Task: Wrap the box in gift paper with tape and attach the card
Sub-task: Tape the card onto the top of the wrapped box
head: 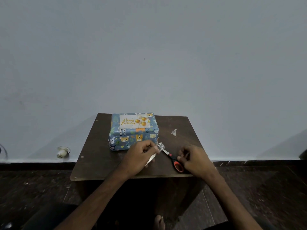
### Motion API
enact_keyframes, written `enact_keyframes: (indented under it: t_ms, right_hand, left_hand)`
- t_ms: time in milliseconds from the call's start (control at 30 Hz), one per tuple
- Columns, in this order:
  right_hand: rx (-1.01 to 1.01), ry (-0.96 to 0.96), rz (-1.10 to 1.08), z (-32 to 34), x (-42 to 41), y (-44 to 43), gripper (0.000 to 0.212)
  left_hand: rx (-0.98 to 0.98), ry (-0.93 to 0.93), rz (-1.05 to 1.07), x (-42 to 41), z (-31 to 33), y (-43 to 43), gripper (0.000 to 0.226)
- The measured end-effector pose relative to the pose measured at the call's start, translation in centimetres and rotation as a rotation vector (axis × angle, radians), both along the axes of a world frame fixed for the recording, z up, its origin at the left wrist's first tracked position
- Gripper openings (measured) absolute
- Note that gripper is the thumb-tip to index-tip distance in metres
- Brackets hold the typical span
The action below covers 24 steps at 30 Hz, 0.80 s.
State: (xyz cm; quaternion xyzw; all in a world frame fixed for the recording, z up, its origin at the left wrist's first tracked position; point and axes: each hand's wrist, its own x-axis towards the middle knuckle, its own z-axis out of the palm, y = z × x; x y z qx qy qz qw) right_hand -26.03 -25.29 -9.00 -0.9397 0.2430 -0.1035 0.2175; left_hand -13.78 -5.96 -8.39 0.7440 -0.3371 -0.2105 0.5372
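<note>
Box point(132, 138), fully covered in blue gift paper point(150, 135) printed with cartoon animals, sits on the far left part of the dark table point(99, 163). The "Happy Birthday" card point(134, 121) with gold balloons lies flat on its top face. Just near of the box, my left hand point(138, 156) has its fingers curled in, pinching a piece of clear tape point(160, 146) that sticks up past my fingertips. To the right, my right hand point(194, 158) grips the orange-and-black scissors point(176, 161) at the handles, with the blade tips pointing left toward the tape. A crumpled tape scrap point(174, 132) lies on the table to the right of the box. A small white object point(62, 152) sits against the wall at far left, and my bare foot point(159, 221) shows on the floor below the table's near edge.
</note>
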Motion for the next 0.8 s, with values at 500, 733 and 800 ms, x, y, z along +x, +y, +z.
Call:
enact_keyframes:
  t_ms: [500,733,800]
  right_hand:
    - [-0.330,0.294,-0.030,0.8,0.1,4.4,0.025]
    - [-0.220,0.271,-0.128,2.1,-0.3,2.8,0.016]
    - [0.199,0.149,-0.109,2.7,-1.0,1.1,0.010]
  left_hand:
    - [-0.023,-0.013,0.062,-0.1,-0.3,-0.6,0.018]
    - [-0.031,-0.018,0.073,-0.1,-0.3,-0.4,0.018]
    - [-0.034,-0.011,0.084,0.1,-0.4,-0.4,0.018]
